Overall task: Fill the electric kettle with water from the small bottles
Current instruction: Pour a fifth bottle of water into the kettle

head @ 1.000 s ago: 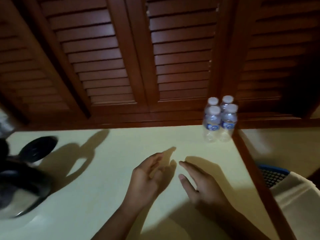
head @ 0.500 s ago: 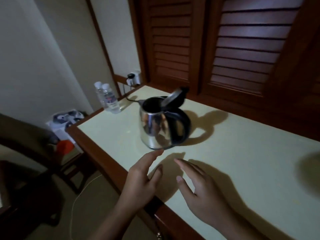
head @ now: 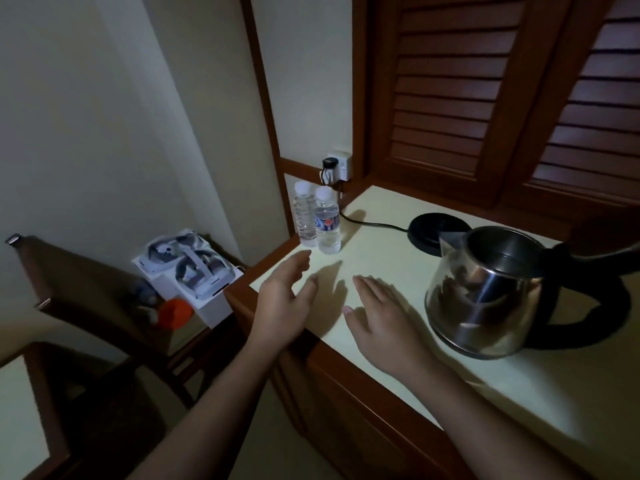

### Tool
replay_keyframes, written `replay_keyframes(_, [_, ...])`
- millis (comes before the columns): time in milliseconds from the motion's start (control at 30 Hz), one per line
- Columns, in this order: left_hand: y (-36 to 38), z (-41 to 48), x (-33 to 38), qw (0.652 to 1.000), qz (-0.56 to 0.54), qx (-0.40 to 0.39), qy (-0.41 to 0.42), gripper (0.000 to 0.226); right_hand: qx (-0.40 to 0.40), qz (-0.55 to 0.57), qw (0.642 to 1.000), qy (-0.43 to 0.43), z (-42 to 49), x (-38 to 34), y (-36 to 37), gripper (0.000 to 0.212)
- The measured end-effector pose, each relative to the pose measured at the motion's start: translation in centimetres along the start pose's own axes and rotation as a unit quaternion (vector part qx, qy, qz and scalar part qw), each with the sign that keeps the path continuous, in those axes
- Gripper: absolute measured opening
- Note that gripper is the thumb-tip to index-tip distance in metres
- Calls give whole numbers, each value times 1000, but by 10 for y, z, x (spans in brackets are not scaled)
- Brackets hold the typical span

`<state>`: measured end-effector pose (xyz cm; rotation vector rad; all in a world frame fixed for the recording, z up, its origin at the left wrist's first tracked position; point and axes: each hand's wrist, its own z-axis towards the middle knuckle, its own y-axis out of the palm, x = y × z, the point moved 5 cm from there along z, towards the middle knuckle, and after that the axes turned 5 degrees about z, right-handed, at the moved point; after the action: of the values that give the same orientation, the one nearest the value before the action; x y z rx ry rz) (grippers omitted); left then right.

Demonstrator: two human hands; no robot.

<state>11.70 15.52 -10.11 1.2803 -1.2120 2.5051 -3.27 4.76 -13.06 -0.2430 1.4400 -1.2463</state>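
Both hands empty, fingers loose and spread. Left hand [head: 287, 299] hangs over the near-left edge of the pale surface [head: 519, 393], fingertips aimed at two small water bottles [head: 327, 221] that stand upright, capped and side by side just beyond it, at the surface's far-left corner. Right hand [head: 384, 327] is palm down, low over the surface; contact cannot be told. Steel kettle [head: 485, 296] stands just right of the right hand, top open, dark inside, black handle on its far side from the hands. It is off its base [head: 438, 232] — the black disc lies just behind it, beyond the right hand, with a cord [head: 370, 223] running left behind the bottles toward a wall socket [head: 337, 164]. Left of the left hand, lower down off the surface: white printed boxes [head: 187, 268] and something orange [head: 175, 311]. Dark louvred shutters [head: 450, 98] behind.
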Motion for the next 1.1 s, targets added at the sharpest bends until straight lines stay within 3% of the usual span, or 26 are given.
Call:
replay_keyframes(167, [2,72,-32,997,-65,-2,-28,44,-29,-77,996,33,26,14,24,69])
replay_keyframes(400, [23,151,-83,968,-182,-141,-103,108,-38,-102,993,49,27,21,32,75])
replay_keyframes(500, [28,165,-93,952,-220,-186,-99,121,-39,-107,992,53,27,22,32,76])
replay_keyframes(600, [32,172,-93,950,-220,-206,-83,102,-32,-107,993,49,27,21,30,73])
replay_keyframes(800, [24,161,-91,970,-153,-164,-94,62,8,-91,996,18,24,14,22,66])
replay_keyframes(1000, [-12,106,-65,983,-136,-63,-106,53,79,19,997,-19,13,-15,-7,39])
replay_keyframes(1100, [-25,65,-35,980,-169,-76,-76,50,134,76,988,-13,13,-47,-44,32])
